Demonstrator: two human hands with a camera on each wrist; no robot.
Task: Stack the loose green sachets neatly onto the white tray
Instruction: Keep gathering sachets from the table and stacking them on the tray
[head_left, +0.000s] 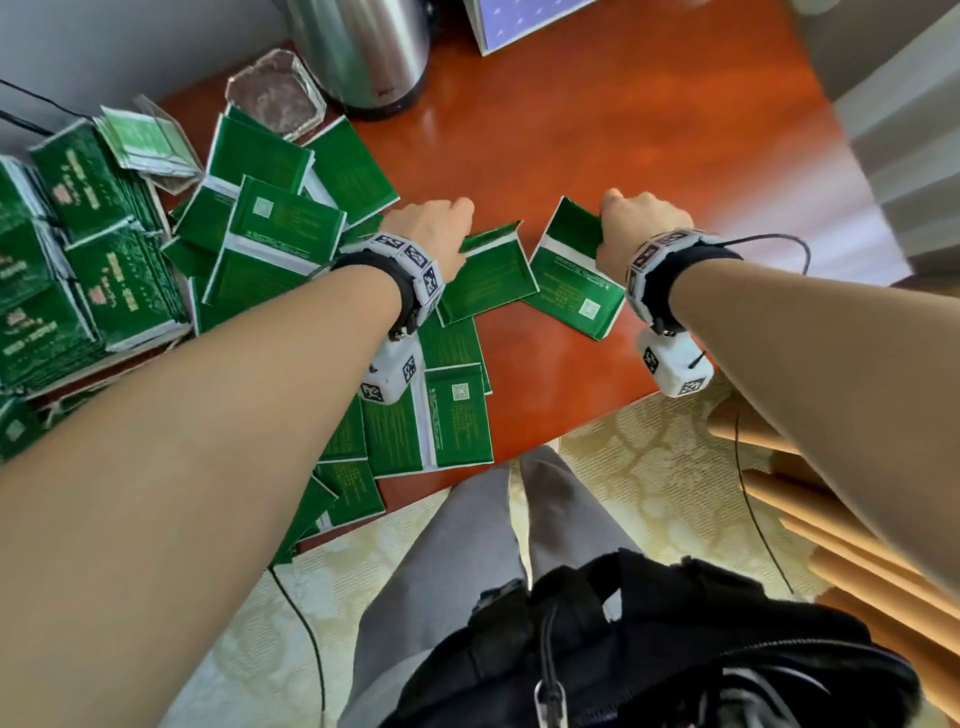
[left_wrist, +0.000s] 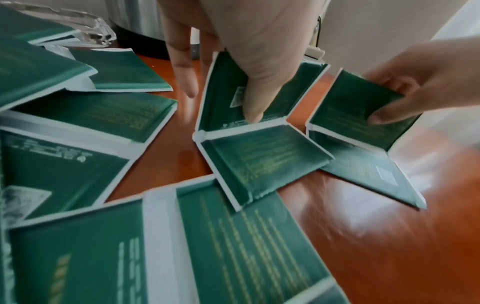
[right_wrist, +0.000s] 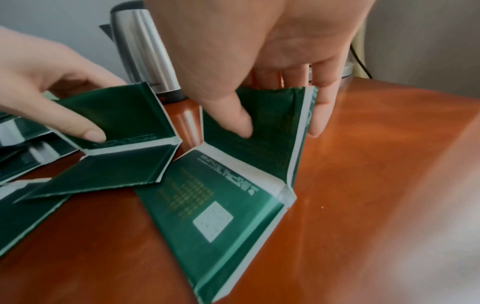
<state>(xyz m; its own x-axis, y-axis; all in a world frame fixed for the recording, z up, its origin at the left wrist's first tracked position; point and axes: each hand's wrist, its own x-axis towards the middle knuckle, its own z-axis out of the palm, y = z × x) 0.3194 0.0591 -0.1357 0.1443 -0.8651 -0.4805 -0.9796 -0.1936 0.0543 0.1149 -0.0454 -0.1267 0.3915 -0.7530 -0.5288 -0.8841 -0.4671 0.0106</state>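
Note:
Several loose green sachets (head_left: 275, 234) lie scattered over the left of the red-brown table (head_left: 597, 130). More sachets stand stacked (head_left: 78, 260) at the far left on a pale tray edge (head_left: 104, 366), mostly hidden. My left hand (head_left: 452, 234) pinches the raised half of one bent sachet (head_left: 493, 280), thumb in front and fingers behind. In the left wrist view this hand (left_wrist: 223, 98) holds that sachet (left_wrist: 259, 160). My right hand (head_left: 608, 218) pinches a second bent sachet (head_left: 571, 275) just to the right. In the right wrist view this hand (right_wrist: 280, 127) lifts one half of its sachet (right_wrist: 221, 205); the other half rests on the table.
A steel kettle (head_left: 363, 52), a glass ashtray (head_left: 275, 93) and a blue-and-white box (head_left: 519, 21) stand at the back. A glass dish (head_left: 150, 140) holds pale sachets. The table's front edge is near my legs; a wooden chair (head_left: 831, 519) is right, a black bag (head_left: 675, 649) below.

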